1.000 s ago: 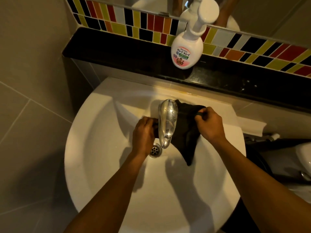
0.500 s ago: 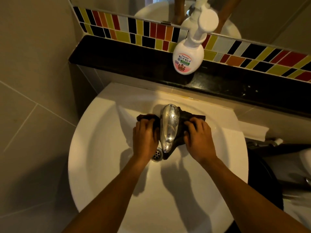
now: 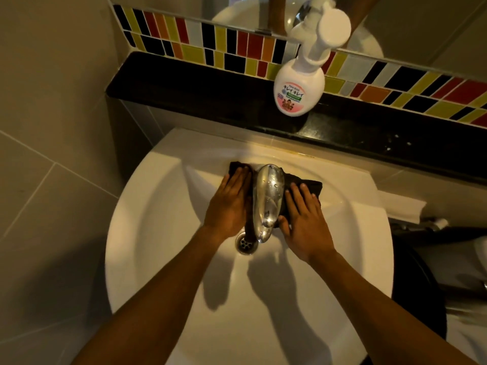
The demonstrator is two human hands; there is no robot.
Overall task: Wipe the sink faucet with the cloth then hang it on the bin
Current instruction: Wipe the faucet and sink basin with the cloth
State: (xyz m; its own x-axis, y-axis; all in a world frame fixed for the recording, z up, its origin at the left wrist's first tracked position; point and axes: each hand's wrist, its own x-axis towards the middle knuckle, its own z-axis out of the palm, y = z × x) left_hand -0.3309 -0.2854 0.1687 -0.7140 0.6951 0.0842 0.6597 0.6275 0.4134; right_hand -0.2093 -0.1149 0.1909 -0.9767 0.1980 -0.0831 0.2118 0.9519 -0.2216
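Observation:
A chrome faucet (image 3: 268, 198) with water drops on it juts over the white sink (image 3: 158, 233). A dark cloth (image 3: 312, 186) is wrapped behind and under the faucet, with an end showing on each side. My left hand (image 3: 229, 204) lies flat on the cloth's left end, fingers pointing away from me. My right hand (image 3: 305, 219) presses the cloth's right end against the faucet's side. The drain (image 3: 246, 243) sits just below the spout. The bin is a dark round shape (image 3: 419, 285) at the sink's right edge, mostly hidden.
A white pump soap bottle (image 3: 299, 88) stands on the black ledge (image 3: 200, 88) behind the sink. Coloured mosaic tiles and a mirror run above it. Grey tiled wall is on the left. A white toilet part and a metal hose show at the far right.
Both hands slid forward along the faucet's sides and flattened on the cloth. The cloth's hanging right end was drawn in behind the faucet, and its left end now shows past my left fingers.

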